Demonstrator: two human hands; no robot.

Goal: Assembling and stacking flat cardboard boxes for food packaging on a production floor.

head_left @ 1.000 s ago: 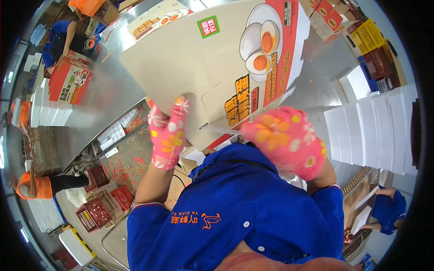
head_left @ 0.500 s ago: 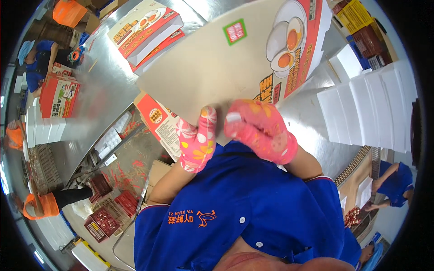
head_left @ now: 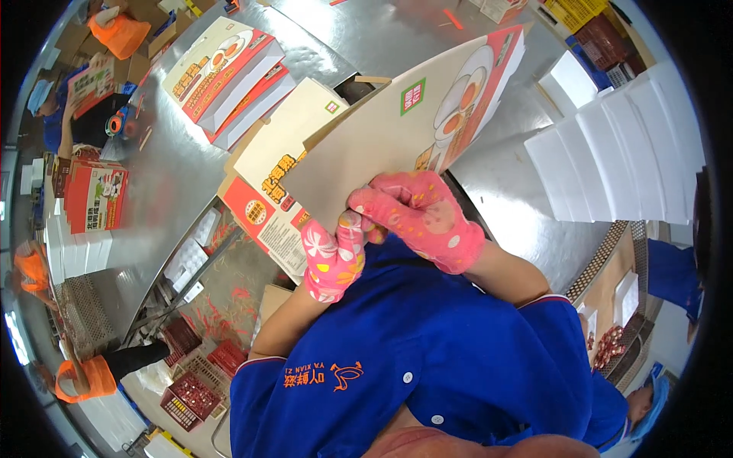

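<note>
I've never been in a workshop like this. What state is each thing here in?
Left hand: gloved, fingers bent at the raised carton's lower edge; grip partly hidden
Right hand: gloved, curled beside the left
Raised carton: tilted up
Carton behind it: partly covered
Cartons at upper left: piled on the metal table
White boxes: stacked
Floor: littered with red scraps

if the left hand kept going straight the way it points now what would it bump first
Most likely the curled fingers of the right hand, just beyond the fingertips of the left hand; the raised carton comes close after. Depth is unclear, so they may already touch.
</note>
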